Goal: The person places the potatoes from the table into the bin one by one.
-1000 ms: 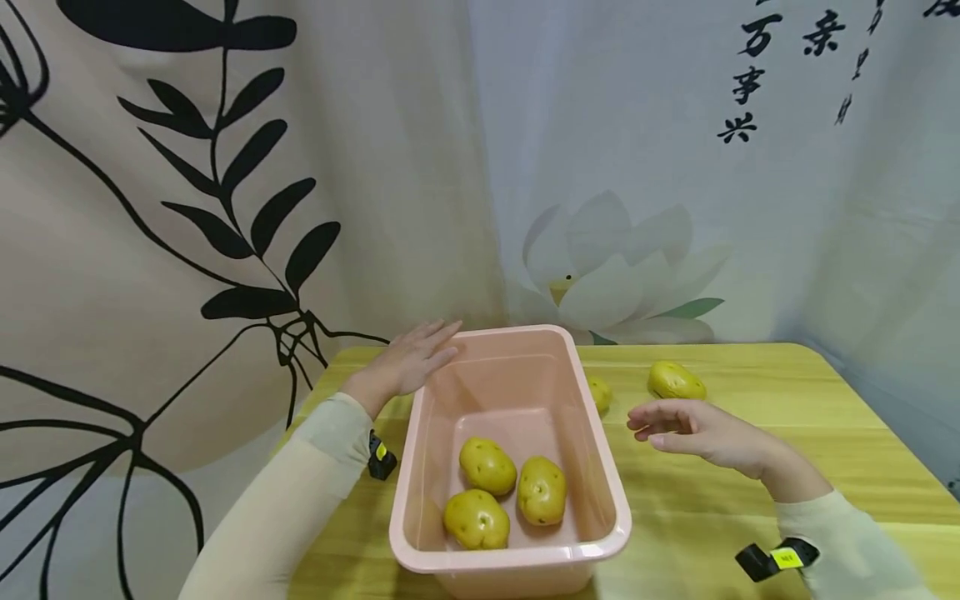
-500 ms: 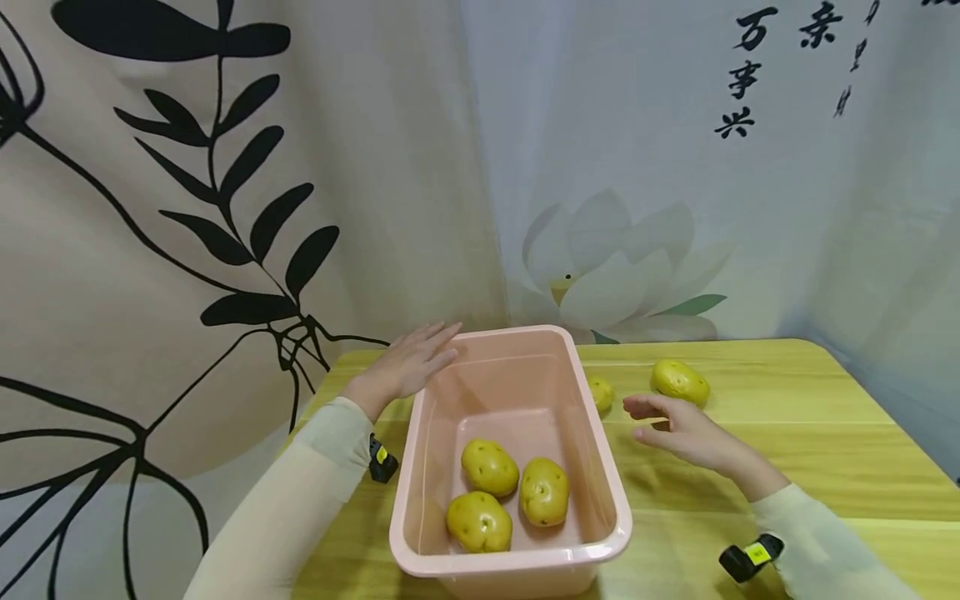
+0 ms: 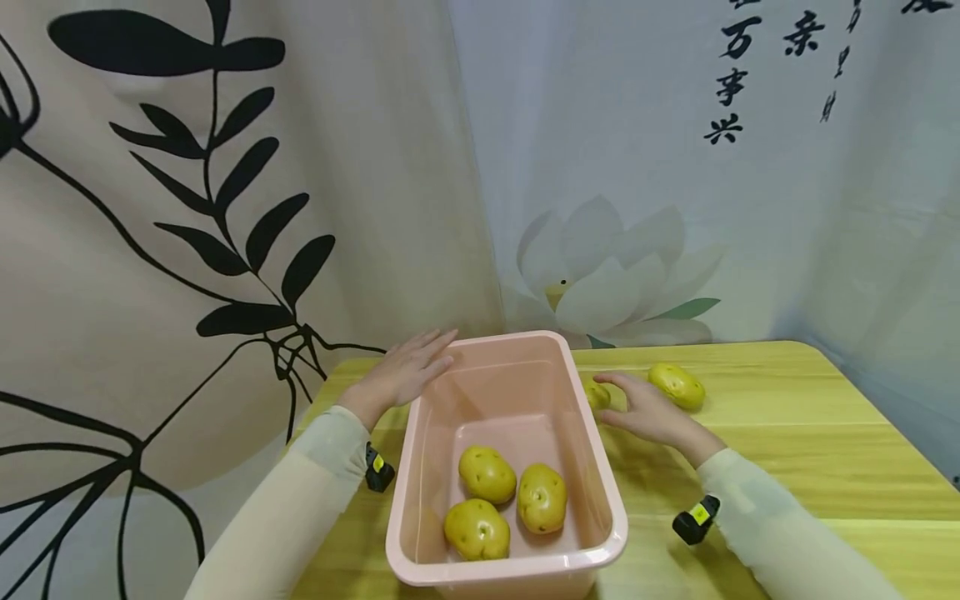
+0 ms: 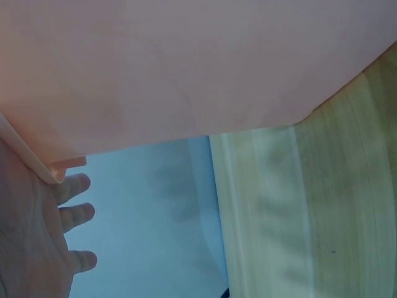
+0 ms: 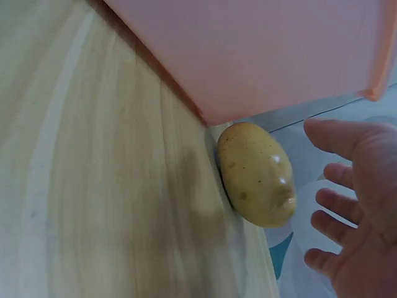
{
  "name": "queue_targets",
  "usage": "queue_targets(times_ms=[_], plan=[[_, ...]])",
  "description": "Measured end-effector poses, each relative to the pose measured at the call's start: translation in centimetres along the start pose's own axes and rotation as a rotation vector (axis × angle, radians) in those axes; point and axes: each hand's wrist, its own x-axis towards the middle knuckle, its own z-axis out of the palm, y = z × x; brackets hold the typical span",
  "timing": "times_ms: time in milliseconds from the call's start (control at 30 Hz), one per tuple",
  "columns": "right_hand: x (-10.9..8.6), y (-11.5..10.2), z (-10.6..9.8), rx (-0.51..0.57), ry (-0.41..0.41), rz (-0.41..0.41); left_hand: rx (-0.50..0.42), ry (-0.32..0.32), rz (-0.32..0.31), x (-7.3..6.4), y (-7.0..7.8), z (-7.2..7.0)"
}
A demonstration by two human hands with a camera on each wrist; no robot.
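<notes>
A pink plastic tub (image 3: 516, 570) stands on the table, with three yellow potatoes lying on its floor, one of them the right-hand potato (image 3: 542, 498). My left hand (image 3: 401, 373) rests on the tub's far left rim, its fingers extended; the left wrist view shows fingertips (image 4: 77, 215) past that rim. Beyond the tub's right wall my right hand (image 3: 647, 408) reaches toward a potato (image 3: 597, 394), thumb and fingers spread apart. In the right wrist view this potato (image 5: 257, 175) lies on the wood beside the tub, a gap between it and the fingers.
Another potato (image 3: 677, 386) lies farther right, just behind my right hand. The wooden table (image 3: 795, 450) ends at a back edge near a printed curtain (image 3: 405, 167). A black wrist camera (image 3: 696, 520) sits on the right sleeve.
My right hand has moved left and a little farther back, from over the table's right side to the potato beside the tub. The left hand stays on the rim.
</notes>
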Motion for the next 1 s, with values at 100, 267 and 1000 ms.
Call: queue_targets(times_ms=[100,267,1000], plan=[[0.8,0.4,0.6,-0.017,-0.011,0.022,-0.002,-0.002,-0.004,0.0,0.0,0.0],[2.0,1.0,1.7,-0.049,-0.036,0.038,0.011,-0.002,-0.006,0.0,-0.1,0.2],[4.3,2.4,4.8,-0.239,-0.031,-0.208,-0.011,0.003,-0.002,0.0,0.1,0.1]])
